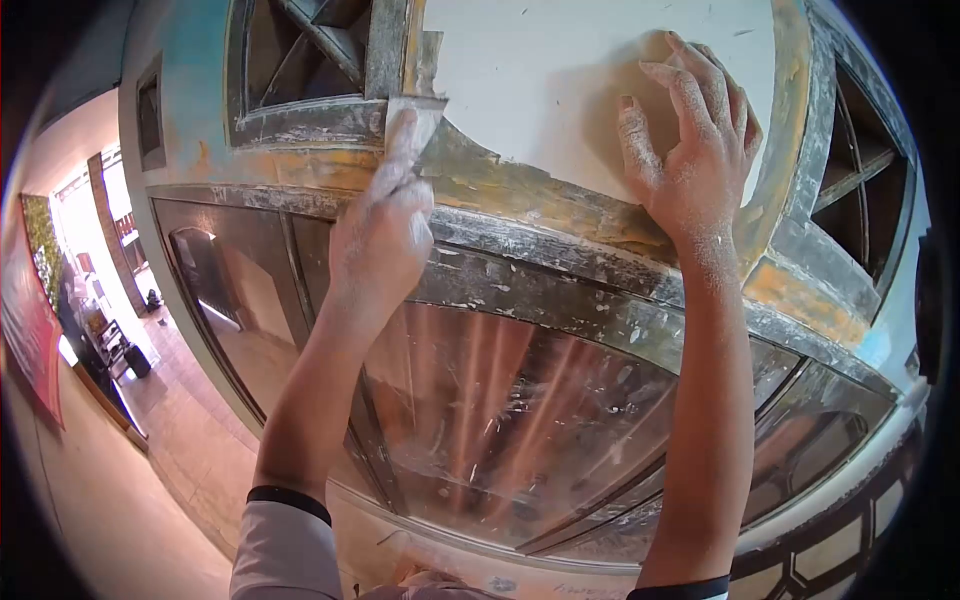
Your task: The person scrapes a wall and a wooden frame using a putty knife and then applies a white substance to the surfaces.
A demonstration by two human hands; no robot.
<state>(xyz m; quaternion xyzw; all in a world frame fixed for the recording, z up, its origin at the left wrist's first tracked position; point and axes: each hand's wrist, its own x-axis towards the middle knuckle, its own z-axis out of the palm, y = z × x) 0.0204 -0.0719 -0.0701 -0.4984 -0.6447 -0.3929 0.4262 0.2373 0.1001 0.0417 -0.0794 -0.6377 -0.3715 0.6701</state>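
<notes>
My left hand (385,235) is closed around a putty knife (418,132), one finger stretched along its wide flat blade. The blade's edge meets the scraped frame at the lower left corner of a white panel (520,90). My right hand (700,150), dusted with white powder, lies with fingers spread on the right part of that panel and holds nothing. Under the panel runs a band of worn wood (560,205) with patches of orange, brown and grey and a ragged upper edge. The knife's handle is hidden inside my left hand.
Below is a dusty, paint-specked glass pane (500,400) in a dark frame. Small windows with crossed bars stand at the upper left (305,50) and right (855,170). Far left, a bright doorway (95,220) opens beyond a tiled floor (200,440).
</notes>
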